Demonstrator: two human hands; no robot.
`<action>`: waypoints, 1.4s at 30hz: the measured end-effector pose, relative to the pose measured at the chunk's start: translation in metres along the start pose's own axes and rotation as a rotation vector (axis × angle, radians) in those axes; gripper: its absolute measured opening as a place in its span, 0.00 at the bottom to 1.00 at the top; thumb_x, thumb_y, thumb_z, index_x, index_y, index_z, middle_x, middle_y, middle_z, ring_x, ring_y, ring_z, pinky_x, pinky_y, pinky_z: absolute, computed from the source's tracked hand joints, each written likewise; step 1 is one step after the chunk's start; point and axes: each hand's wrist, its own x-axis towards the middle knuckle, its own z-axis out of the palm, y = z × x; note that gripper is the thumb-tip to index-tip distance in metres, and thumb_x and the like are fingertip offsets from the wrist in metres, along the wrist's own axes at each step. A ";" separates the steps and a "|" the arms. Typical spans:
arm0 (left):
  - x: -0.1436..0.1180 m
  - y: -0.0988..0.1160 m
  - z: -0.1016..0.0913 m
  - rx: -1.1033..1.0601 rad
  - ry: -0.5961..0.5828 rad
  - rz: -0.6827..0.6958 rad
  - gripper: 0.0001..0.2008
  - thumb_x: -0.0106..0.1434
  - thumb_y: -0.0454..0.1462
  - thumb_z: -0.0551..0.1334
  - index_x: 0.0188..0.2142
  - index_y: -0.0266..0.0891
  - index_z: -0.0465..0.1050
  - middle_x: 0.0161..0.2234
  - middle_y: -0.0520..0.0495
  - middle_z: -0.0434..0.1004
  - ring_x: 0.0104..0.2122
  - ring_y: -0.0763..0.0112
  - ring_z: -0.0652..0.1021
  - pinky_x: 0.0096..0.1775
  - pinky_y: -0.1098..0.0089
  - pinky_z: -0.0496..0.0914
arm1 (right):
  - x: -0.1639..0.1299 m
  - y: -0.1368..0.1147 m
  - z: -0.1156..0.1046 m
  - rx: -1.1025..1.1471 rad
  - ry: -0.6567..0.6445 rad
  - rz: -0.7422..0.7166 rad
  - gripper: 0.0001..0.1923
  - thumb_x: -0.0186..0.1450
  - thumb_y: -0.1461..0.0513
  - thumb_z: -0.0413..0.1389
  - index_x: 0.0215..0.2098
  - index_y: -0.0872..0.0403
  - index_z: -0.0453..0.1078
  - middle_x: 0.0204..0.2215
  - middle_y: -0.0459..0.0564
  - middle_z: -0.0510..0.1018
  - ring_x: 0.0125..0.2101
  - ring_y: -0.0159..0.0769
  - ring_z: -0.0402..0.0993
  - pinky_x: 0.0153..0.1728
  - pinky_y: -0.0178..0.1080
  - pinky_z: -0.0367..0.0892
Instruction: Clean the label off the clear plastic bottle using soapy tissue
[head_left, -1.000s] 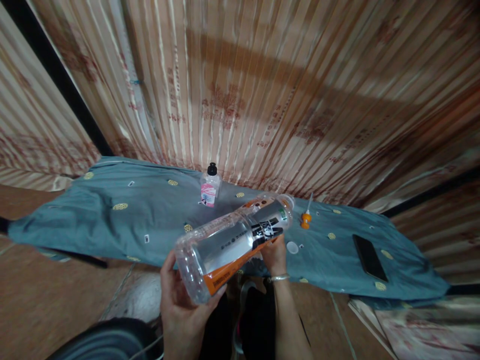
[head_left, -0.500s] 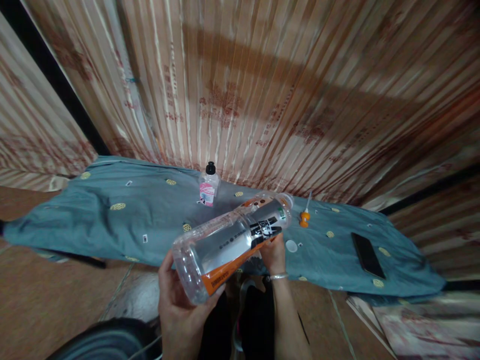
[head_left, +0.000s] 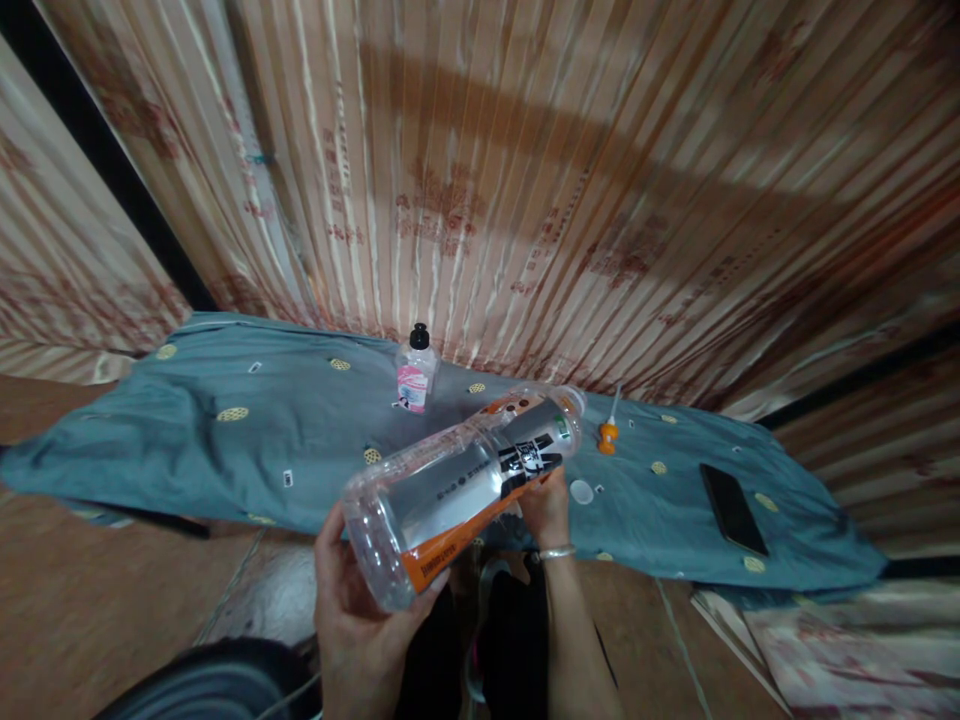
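Holding a clear plastic bottle (head_left: 461, 480) tilted over the blue cloth (head_left: 225, 440), your left hand (head_left: 360, 600) wraps its base and your right hand (head_left: 546, 508) clamps near the neck; orange-and-black label, looks empty.

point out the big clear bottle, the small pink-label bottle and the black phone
big clear bottle (head_left: 457, 480), head view, on its silver label mid-body
small pink-label bottle (head_left: 413, 384), head view, on the pink label
black phone (head_left: 733, 508), head view, middle of its dark face
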 end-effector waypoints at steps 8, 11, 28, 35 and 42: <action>0.000 0.000 -0.002 -0.002 -0.016 -0.004 0.42 0.45 0.39 0.84 0.59 0.50 0.76 0.55 0.48 0.83 0.50 0.61 0.85 0.49 0.70 0.80 | 0.000 0.000 0.000 -0.026 0.000 -0.016 0.23 0.55 0.46 0.63 0.42 0.48 0.66 0.34 0.53 0.83 0.35 0.50 0.82 0.34 0.47 0.78; 0.001 0.000 -0.002 -0.001 -0.029 0.006 0.41 0.46 0.38 0.84 0.59 0.52 0.77 0.58 0.48 0.82 0.49 0.62 0.85 0.49 0.70 0.80 | 0.000 -0.003 -0.002 -0.040 -0.015 -0.020 0.23 0.58 0.47 0.62 0.44 0.50 0.68 0.34 0.53 0.84 0.36 0.48 0.83 0.35 0.44 0.77; 0.001 0.000 0.000 -0.038 -0.004 0.017 0.40 0.44 0.36 0.84 0.57 0.51 0.79 0.69 0.49 0.72 0.49 0.67 0.85 0.48 0.74 0.80 | 0.000 -0.007 -0.002 0.009 -0.018 0.021 0.21 0.53 0.52 0.61 0.41 0.47 0.63 0.36 0.55 0.84 0.39 0.51 0.84 0.38 0.46 0.80; 0.002 -0.003 -0.001 -0.002 -0.008 0.029 0.41 0.44 0.38 0.85 0.58 0.49 0.78 0.67 0.45 0.74 0.50 0.60 0.85 0.49 0.68 0.81 | 0.001 -0.005 0.000 -0.020 -0.003 0.059 0.21 0.51 0.52 0.62 0.39 0.46 0.61 0.35 0.53 0.82 0.38 0.52 0.83 0.38 0.49 0.80; 0.002 -0.003 -0.003 0.001 -0.015 0.020 0.41 0.44 0.37 0.84 0.58 0.50 0.78 0.62 0.47 0.78 0.51 0.61 0.85 0.49 0.70 0.81 | 0.000 -0.008 -0.003 0.043 -0.032 0.040 0.22 0.52 0.50 0.61 0.40 0.45 0.60 0.37 0.55 0.83 0.39 0.53 0.82 0.38 0.50 0.81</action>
